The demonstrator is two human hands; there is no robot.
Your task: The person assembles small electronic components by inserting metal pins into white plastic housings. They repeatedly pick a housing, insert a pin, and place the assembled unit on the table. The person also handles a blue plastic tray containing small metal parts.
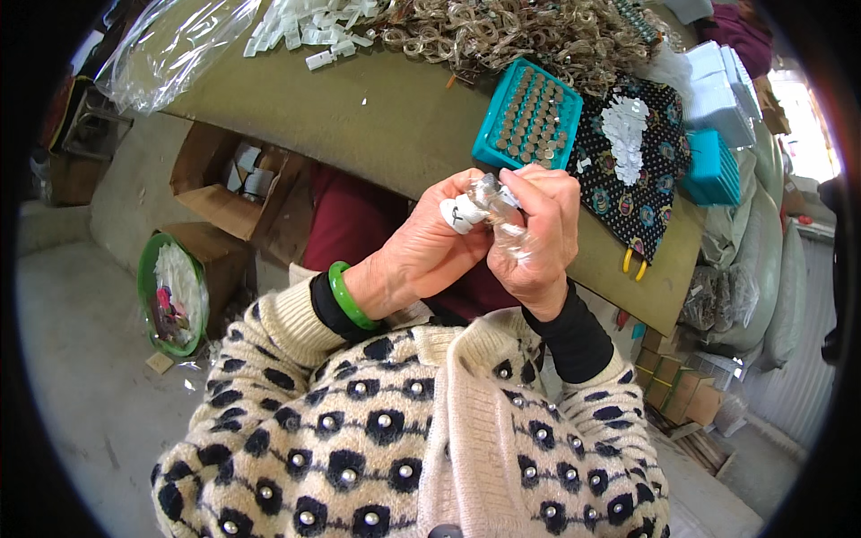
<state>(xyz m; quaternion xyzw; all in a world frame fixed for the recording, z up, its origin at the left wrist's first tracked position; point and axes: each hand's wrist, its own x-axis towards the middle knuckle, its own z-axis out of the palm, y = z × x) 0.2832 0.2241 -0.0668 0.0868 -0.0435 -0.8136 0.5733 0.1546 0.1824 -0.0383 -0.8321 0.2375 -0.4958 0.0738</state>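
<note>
In front of my chest both hands meet over a small clear, shiny strand-like bundle with a dark end piece. My left hand pinches it from the left, and a white piece with a dark mark shows at its fingertips. My right hand is closed round the other side, its fingers bent over the bundle. Fingers hide part of it, so its exact kind is unclear. Just beyond the hands, a teal tray holds rows of small round brownish pieces.
A heap of coiled clear-brown strands and white plastic pieces lie along the table's far side. At right, white bits rest on a patterned black cloth, beside orange handles. A green basin stands lower left.
</note>
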